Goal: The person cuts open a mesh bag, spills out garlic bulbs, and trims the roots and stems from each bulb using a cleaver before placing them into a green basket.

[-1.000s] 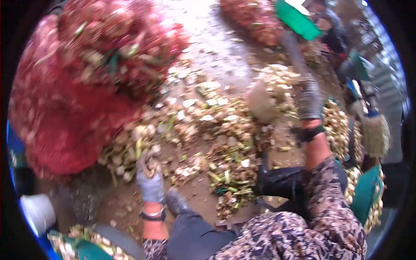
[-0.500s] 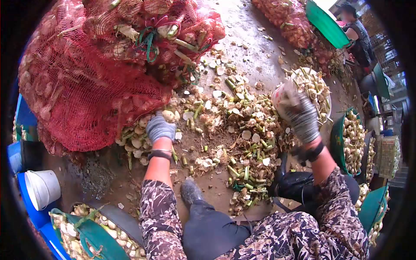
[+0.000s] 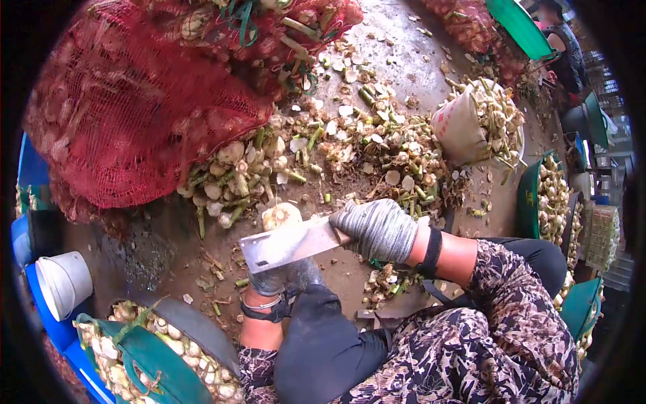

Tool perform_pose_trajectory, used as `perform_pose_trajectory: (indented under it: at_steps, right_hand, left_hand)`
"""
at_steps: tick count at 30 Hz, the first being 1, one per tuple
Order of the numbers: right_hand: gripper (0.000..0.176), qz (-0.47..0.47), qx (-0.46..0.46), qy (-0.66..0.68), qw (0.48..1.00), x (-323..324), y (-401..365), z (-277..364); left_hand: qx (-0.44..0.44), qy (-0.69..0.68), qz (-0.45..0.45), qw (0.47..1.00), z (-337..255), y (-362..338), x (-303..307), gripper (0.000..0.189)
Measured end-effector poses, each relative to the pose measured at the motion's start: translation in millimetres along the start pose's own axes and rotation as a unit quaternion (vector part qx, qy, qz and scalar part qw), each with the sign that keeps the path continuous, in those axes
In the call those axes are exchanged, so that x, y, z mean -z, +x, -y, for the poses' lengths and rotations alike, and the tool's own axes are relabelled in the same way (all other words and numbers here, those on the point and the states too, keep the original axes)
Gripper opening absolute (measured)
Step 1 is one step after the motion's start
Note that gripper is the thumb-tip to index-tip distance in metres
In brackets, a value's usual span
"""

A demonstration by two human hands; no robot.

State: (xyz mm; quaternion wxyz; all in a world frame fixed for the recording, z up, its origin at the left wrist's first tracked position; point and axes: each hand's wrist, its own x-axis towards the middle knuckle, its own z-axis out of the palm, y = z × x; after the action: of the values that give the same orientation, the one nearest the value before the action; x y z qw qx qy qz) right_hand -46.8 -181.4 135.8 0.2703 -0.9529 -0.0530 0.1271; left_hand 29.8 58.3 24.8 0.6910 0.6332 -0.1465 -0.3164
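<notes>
My right hand, in a grey knitted glove, is wrapped round the handle of a broad-bladed knife. The blade lies across in front of my gloved left hand and hides most of its fingers. Just beyond the blade's upper edge shows a pale garlic bulb, which appears to be in my left hand. Past it, a heap of garlic with green stalks spills from under a red mesh sack.
Cut stalks and peelings litter the floor. A pale sack of stalks stands at right. Green tubs of garlic flank me, one at left, one at right. A white bucket sits far left. Another person is at the back right.
My left hand has come back from the garlic heap towards my knee with a bulb. My right hand has swung from beside the pale sack to the middle, bringing the knife over my left hand.
</notes>
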Motion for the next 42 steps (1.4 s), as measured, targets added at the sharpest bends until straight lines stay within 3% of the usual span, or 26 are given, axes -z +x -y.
perform_pose_trajectory:
  at_steps: [2,3,7,9,10,12,13,16,20,22,23,24,25,28,29,30,31,32,33,34,35,37,38,40,41,42]
  right_hand:
    - [0.014,0.001,0.011,0.007,1.0,-1,1,5]
    - [0.013,0.027,0.002,0.023,0.999,2,2,11]
    - [0.011,0.051,-0.007,0.021,0.998,-3,6,21]
    - [0.011,0.076,-0.013,0.004,0.997,-2,10,27]
    - [0.011,0.077,-0.014,0.003,0.997,-3,11,27]
    - [0.012,0.096,-0.016,-0.019,0.995,-10,12,24]
    - [0.013,0.087,-0.004,-0.025,0.996,-14,12,22]
    - [0.014,0.064,0.008,-0.027,0.998,-29,14,8]
    - [0.015,0.002,0.032,-0.047,0.998,-46,11,-4]
    - [0.01,0.017,-0.027,0.05,0.998,-49,11,-22]
    - [0.008,-0.145,-0.145,0.044,0.978,-80,16,-63]
    - [0.012,-0.06,-0.26,0.005,0.964,-64,17,-95]
    - [0.016,-0.116,-0.283,0.015,0.952,-55,6,-92]
    - [0.027,-0.114,-0.21,0.273,0.932,-65,1,-71]
    - [0.031,-0.057,-0.184,0.246,0.95,-48,9,-44]
    - [0.039,-0.053,-0.23,0.458,0.857,-46,9,-14]
    - [0.047,-0.016,-0.208,0.505,0.837,-46,14,0]
    - [0.049,-0.007,-0.186,0.604,0.775,-54,19,11]
    - [0.05,0.043,-0.206,0.532,0.821,-50,25,14]
    - [0.051,0.093,-0.223,0.453,0.858,-46,29,14]
    - [0.051,0.097,-0.223,0.451,0.859,-51,30,10]
    - [0.059,-0.095,-0.071,0.347,0.93,-70,27,5]
    - [0.066,-0.071,-0.069,0.328,0.939,-70,26,4]
    - [0.062,-0.028,-0.067,0.316,0.946,-58,25,15]
    - [0.06,-0.065,-0.013,0.325,0.943,-58,22,15]
    - [0.06,-0.067,-0.013,0.321,0.945,-52,21,13]
  left_hand:
    - [0.034,-0.108,-0.008,0.994,3,-4,4,0.048]
    - [-0.003,-0.002,0.007,1.0,5,-4,9,0.05]
    - [-0.018,-0.095,0.045,0.994,64,-16,27,0.052]
    - [-0.02,-0.12,0.042,0.992,49,-14,25,0.049]
    - [-0.093,0.104,0.018,0.99,31,-14,25,0.05]
    - [-0.16,0.321,-0.009,0.933,19,-17,22,0.052]
    - [-0.118,0.253,0.007,0.96,27,-21,23,0.047]
    - [-0.224,0.342,0.034,0.912,5,-24,15,0.042]
    - [-0.252,0.462,0.061,0.849,-24,-15,10,0.044]
    - [-0.265,0.518,0.073,0.81,-42,-13,4,0.045]
    - [-0.228,0.401,0.057,0.886,-57,-24,-9,0.046]
    - [-0.21,0.343,0.048,0.914,-63,-26,-8,0.047]
    - [-0.193,0.283,0.038,0.939,-68,-29,-7,0.048]
    - [-0.083,0.17,-0.009,0.982,-32,-18,-4,0.053]
    - [-0.039,0.084,-0.021,0.996,-13,-13,-9,0.054]
    - [-0.048,0.125,-0.006,0.991,-7,-11,-12,0.057]
    - [-0.058,0.165,0.008,0.984,-2,-10,-15,0.06]
    - [-0.131,0.297,0.046,0.945,-18,-2,-17,0.076]
    - [-0.212,0.414,0.065,0.883,-35,7,-19,0.091]
    - [-0.262,0.344,-0.032,0.901,-43,0,-24,0.084]
    - [-0.163,0.207,-0.057,0.963,-38,-2,-27,0.082]
    - [0.004,0.016,-0.013,1.0,-25,-4,-4,0.071]
    - [0.089,-0.073,-0.014,0.993,-19,-4,8,0.067]
    - [0.117,-0.348,0.043,0.929,11,-3,-1,0.056]
    - [0.112,-0.314,0.038,0.942,55,0,5,0.061]
    - [0.053,-0.014,0.083,0.995,88,3,10,0.054]
